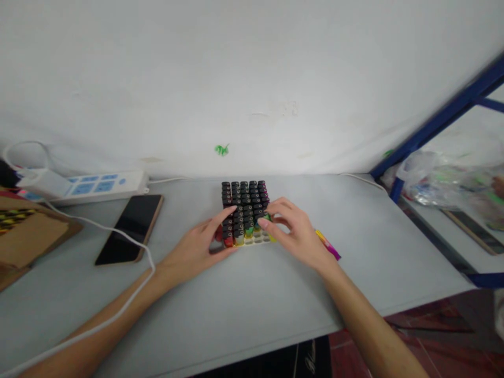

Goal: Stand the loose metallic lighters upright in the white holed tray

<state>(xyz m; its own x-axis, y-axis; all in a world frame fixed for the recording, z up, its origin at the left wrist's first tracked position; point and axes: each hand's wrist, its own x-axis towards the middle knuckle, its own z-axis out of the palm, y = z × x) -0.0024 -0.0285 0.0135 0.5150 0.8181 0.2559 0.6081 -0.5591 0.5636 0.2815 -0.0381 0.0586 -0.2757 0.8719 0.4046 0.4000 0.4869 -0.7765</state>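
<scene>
Rows of black-topped lighters (pixel 247 195) stand upright in a pale tray (pixel 258 240) on the grey table. Colored bodies, red, yellow and green, show at the near rows, and several holes of the tray are bare at its near right. My left hand (pixel 202 241) rests at the tray's left side, thumb and forefinger spread around its near left corner. At the right side, my right hand (pixel 293 231) has its thumb and fingers closed round a lighter by the near rows. A yellow and purple lighter (pixel 328 245) lies on the table right of my right hand.
A black phone (pixel 132 228) and a white power strip (pixel 106 185) lie at the left, beside a cardboard box (pixel 31 236). A white cable (pixel 129 302) crosses over my left forearm. A blue metal frame (pixel 433 123) and plastic bags (pixel 441 178) are at the right.
</scene>
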